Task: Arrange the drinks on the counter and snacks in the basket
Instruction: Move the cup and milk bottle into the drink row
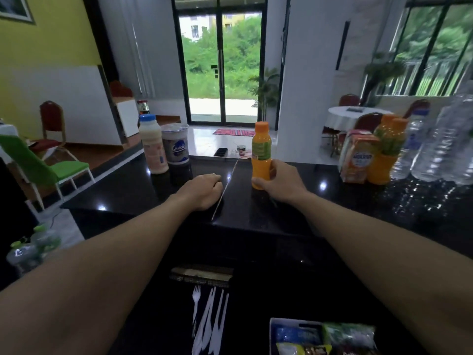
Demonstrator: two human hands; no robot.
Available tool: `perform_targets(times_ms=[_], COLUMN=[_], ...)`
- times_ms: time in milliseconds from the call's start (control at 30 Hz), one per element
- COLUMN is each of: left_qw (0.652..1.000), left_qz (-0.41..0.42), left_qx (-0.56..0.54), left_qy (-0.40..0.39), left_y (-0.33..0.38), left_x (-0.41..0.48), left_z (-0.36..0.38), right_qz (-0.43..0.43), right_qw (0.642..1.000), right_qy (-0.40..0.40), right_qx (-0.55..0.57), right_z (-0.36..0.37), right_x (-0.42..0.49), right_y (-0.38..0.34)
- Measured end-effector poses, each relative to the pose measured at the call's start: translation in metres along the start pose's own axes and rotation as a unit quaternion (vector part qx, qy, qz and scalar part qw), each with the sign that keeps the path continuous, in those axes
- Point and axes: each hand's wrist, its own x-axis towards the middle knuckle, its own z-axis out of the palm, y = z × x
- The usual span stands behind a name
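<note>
My right hand [279,181] grips an orange juice bottle [261,149] that stands upright on the black counter [332,201]. My left hand [204,189] rests on the counter with fingers curled, holding nothing. Far left on the counter stand a pale milk bottle with a blue cap [153,144] and a Quick cup [176,144]. At the right stand a juice carton [358,157], two more orange juice bottles [389,149] and several water bottles [440,142]. At the bottom right a white basket [275,326] holds snack packets [348,334].
White plastic forks [207,321] lie on the lower dark surface below a small woven box [202,274]. Two water bottles with green caps [30,247] sit at the lower left. A green chair [38,167] stands left of the counter.
</note>
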Motion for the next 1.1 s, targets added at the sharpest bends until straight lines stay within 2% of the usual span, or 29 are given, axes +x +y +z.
perform_targets(times_ms=[367, 600, 833, 1100], left_qw=[0.995, 0.989, 0.988, 0.990], left_qz=[0.089, 0.126, 0.138, 0.134], left_qx=[-0.031, -0.053, -0.063, -0.004], left_qy=[-0.037, -0.058, -0.021, -0.038], left_y=[0.122, 0.176, 0.183, 0.179], left_x=[0.041, 0.069, 0.086, 0.090], left_z=[0.040, 0.058, 0.079, 0.085], right_qz=[0.057, 0.118, 0.185, 0.205], right_qw=[0.993, 0.978, 0.957, 0.945], right_qy=[0.103, 0.167, 0.224, 0.254], right_qx=[-0.029, -0.037, 0.015, 0.034], right_z=[-0.105, -0.152, -0.161, -0.156], right_x=[-0.062, -0.085, -0.076, -0.072], right_y=[0.091, 0.141, 0.163, 0.165])
